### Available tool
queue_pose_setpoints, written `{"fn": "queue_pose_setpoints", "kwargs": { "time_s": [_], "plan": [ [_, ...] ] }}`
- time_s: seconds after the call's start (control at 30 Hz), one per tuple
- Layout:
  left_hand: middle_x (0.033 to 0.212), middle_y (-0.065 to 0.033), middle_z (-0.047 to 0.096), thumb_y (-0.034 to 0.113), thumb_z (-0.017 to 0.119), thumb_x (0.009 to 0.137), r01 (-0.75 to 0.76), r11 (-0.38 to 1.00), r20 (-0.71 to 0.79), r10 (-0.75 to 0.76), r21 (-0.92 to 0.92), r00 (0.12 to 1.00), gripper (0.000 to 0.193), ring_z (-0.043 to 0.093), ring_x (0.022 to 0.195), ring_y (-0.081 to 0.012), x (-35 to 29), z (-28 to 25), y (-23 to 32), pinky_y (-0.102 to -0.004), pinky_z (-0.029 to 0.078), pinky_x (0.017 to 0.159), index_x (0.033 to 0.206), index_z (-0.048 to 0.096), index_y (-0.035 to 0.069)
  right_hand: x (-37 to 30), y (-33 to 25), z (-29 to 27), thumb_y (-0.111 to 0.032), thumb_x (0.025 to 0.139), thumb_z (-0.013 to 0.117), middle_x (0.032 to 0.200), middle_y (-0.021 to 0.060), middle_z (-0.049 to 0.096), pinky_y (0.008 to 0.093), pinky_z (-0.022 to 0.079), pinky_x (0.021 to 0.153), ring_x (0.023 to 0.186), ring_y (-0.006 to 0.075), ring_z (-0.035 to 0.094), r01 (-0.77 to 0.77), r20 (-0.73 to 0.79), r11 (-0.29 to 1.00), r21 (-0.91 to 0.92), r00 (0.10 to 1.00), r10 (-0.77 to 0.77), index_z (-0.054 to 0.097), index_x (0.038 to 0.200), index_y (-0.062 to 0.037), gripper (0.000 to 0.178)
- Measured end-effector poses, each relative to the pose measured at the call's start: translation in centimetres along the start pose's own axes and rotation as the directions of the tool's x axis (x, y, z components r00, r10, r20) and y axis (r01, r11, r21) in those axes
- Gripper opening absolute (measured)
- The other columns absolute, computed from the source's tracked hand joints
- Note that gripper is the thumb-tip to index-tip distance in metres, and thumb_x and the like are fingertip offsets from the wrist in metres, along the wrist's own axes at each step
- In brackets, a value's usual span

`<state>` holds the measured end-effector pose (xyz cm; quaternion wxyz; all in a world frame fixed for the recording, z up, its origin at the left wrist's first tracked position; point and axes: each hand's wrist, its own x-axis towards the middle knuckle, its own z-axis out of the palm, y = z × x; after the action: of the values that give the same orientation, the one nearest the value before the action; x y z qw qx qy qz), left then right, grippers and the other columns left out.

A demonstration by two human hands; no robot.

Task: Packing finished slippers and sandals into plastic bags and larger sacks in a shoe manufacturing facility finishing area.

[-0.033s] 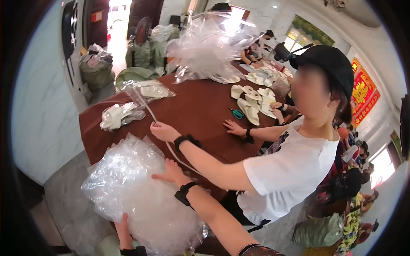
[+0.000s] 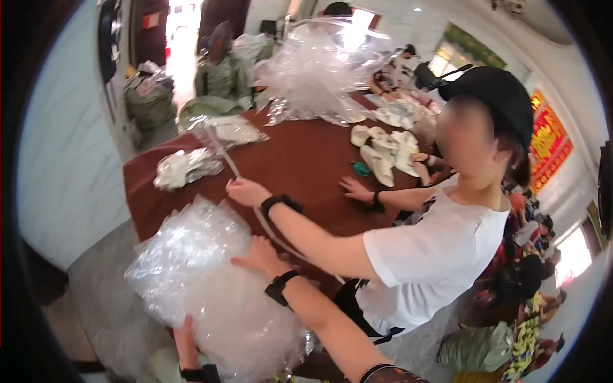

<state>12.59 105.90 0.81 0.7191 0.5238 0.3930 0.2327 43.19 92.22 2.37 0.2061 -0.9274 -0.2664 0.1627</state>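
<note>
A large loose pile of clear plastic bags (image 2: 191,255) lies in front of me at the table's near left corner. My right hand (image 2: 260,256) rests on its right side, thumb and fingers spread apart. At the pile's lower left edge is my left hand (image 2: 186,341), thumb up along the plastic and the other fingers hidden; it looks closed round the edge. Just beyond my right hand, a co-worker's hand (image 2: 246,191) pinches a thin pale strip (image 2: 228,161). The co-worker's other hand (image 2: 355,190) lies flat on the brown-covered table (image 2: 300,172).
White slippers (image 2: 378,159) and green-handled scissors (image 2: 361,169) lie at the table's right side. Bagged white items (image 2: 185,169) sit at its left edge. More clear plastic (image 2: 319,76) is heaped at the far end. The co-worker in a white T-shirt (image 2: 434,249) stands close on my right.
The view has shifted slightly, so the table and co-worker appear a little farther right. Both my hands keep their places at the plastic bags.
</note>
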Motion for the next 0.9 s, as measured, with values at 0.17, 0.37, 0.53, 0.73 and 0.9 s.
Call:
{"fn": "queue_pose_setpoints", "kwargs": {
  "time_s": [0.17,0.37,0.53,0.73,0.9],
  "plan": [
    [0.118,-0.0071,0.057,0.024,0.06,0.09,0.065,0.991,0.21,-0.039,-0.117,0.977,0.045,0.055,0.104,-0.0169,0.4,-3.5,-1.9,-0.0315,0.043,0.09,0.124,0.05,-0.003,-2.9,-0.5,1.6,-0.066,0.064,0.067,0.13,0.0272,0.04,0.0564,0.031,0.1,0.125,0.041,0.034,0.047,-0.137,0.997,-0.069,0.989,-0.056,0.047,0.118,0.0123,0.097],
    [0.12,-0.0075,0.057,0.02,0.058,0.09,0.315,0.902,0.234,-0.251,-0.296,0.939,0.043,0.055,0.107,-0.0195,-0.8,-5.6,-2.6,-0.0332,0.043,0.092,0.126,0.048,-0.001,-5.2,-2.2,5.0,-0.068,0.062,0.067,0.134,0.0299,0.036,0.0571,0.031,0.1,0.128,0.0416,0.031,0.036,-0.163,0.99,-0.139,0.985,-0.059,0.04,0.126,0.0129,0.107],
    [0.121,-0.007,0.056,0.019,0.059,0.09,0.276,0.915,0.202,-0.223,-0.293,0.954,0.046,0.054,0.109,-0.0197,-0.3,-5.4,-4.0,-0.0332,0.042,0.094,0.128,0.046,-0.002,-2.9,-2.2,1.6,-0.071,0.053,0.071,0.133,0.0292,0.039,0.0516,0.034,0.1,0.125,0.0417,0.036,-0.045,-0.094,0.994,-0.104,0.995,0.036,0.031,0.133,0.014,0.123],
    [0.121,-0.0057,0.057,0.019,0.062,0.088,0.223,0.945,0.212,-0.173,-0.239,0.962,0.046,0.054,0.108,-0.016,0.5,-4.8,-2.9,-0.0314,0.041,0.093,0.127,0.049,0.0,-4.0,1.1,1.7,-0.065,0.057,0.076,0.113,0.024,0.06,0.0347,0.048,0.087,0.105,0.0342,0.06,-0.243,0.156,0.948,0.203,0.964,0.214,0.049,0.122,0.0131,0.106],
    [0.116,-0.0064,0.06,0.018,0.063,0.087,0.407,0.898,0.334,-0.337,-0.167,0.88,0.044,0.059,0.102,-0.0197,-1.1,-10.4,-6.1,-0.0344,0.047,0.089,0.125,0.05,0.001,-12.7,1.2,2.3,-0.058,0.065,0.076,0.1,0.0154,0.067,0.0311,0.05,0.079,0.093,0.0207,0.064,-0.477,0.539,0.663,0.577,0.832,0.13,0.063,0.108,0.0063,0.079]
  ]
}}
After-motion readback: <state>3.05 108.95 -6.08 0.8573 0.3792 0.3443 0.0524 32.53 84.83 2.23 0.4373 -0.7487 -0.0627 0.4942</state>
